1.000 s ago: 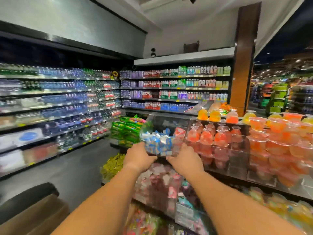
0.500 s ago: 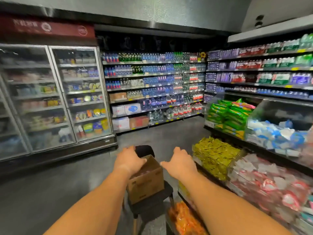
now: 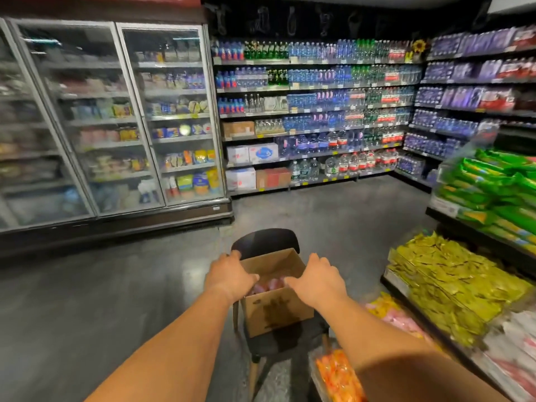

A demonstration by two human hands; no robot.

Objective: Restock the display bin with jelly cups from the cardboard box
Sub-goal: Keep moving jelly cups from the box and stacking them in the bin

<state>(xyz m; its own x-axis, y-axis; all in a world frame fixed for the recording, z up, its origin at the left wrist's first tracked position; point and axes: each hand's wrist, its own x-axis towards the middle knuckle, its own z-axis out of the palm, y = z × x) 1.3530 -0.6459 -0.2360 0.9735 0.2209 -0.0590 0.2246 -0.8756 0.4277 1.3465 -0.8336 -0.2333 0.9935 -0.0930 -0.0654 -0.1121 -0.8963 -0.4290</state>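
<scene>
An open cardboard box [image 3: 277, 311] stands on a black chair [image 3: 285, 342] in the aisle. Pinkish jelly cups [image 3: 268, 284] show inside it, between my hands. My left hand [image 3: 229, 275] is over the box's left rim, fingers spread and bent downward. My right hand [image 3: 314, 281] is over the right rim, fingers reaching into the opening. Neither hand plainly holds a cup. The display bin is out of view.
Glass-door fridges [image 3: 116, 120] line the left. Drink shelves [image 3: 313, 111] fill the back wall. A low display on the right holds yellow packets [image 3: 446, 282], green packets [image 3: 499, 192] and orange packs [image 3: 339, 375]. Bare grey floor [image 3: 87, 309] lies left of the chair.
My view swung left from the jelly cup display to the aisle. Both hands left the display bin and came down over the cardboard box on the chair.
</scene>
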